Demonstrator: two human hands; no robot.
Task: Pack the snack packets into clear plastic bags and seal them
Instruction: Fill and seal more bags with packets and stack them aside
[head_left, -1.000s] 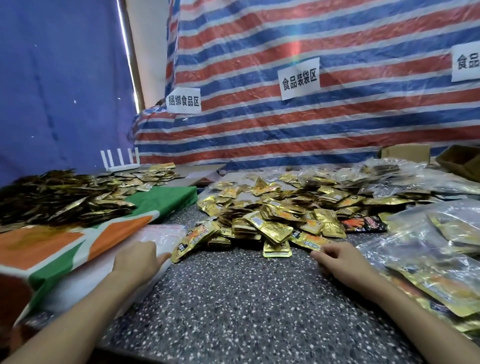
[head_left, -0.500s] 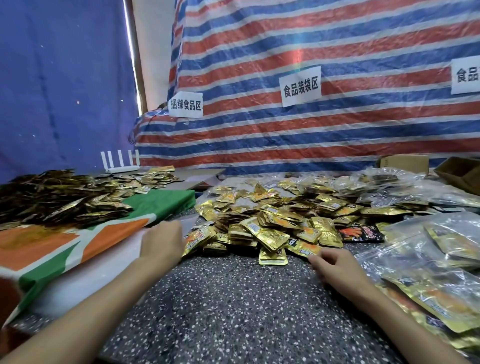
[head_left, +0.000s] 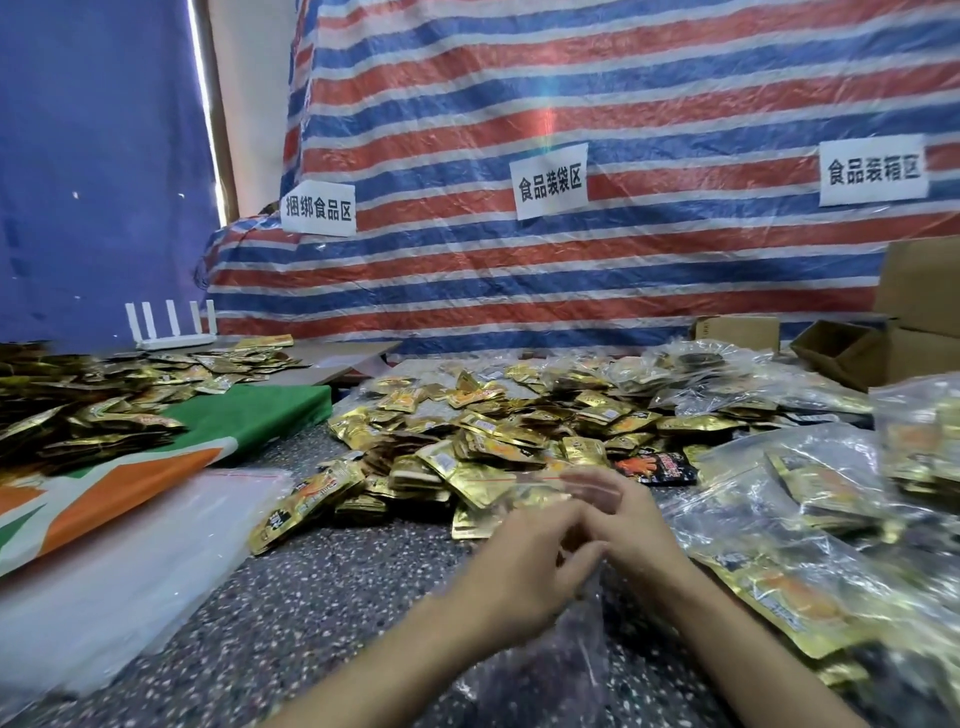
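A heap of gold snack packets (head_left: 493, 431) lies on the speckled table (head_left: 311, 623) in front of me. My left hand (head_left: 524, 566) and my right hand (head_left: 628, 525) meet at the heap's near edge. Both hold an empty clear plastic bag (head_left: 566, 670) between them. Its red zip strip shows just above the fingers, and the rest hangs down toward me. The fingers are blurred. A stack of empty clear bags (head_left: 156, 530) lies to the left.
Filled clear bags (head_left: 810, 519) pile up on the right. A second heap of gold packets (head_left: 78, 410) sits on a green and orange cloth (head_left: 249, 415) at left. One black packet (head_left: 654, 467) lies by the heap. Cardboard boxes (head_left: 841, 353) stand at back right.
My left hand left the stack of empty bags and moved right with a clear bag. It now meets my right hand, which has come off the table and taken the bag too.
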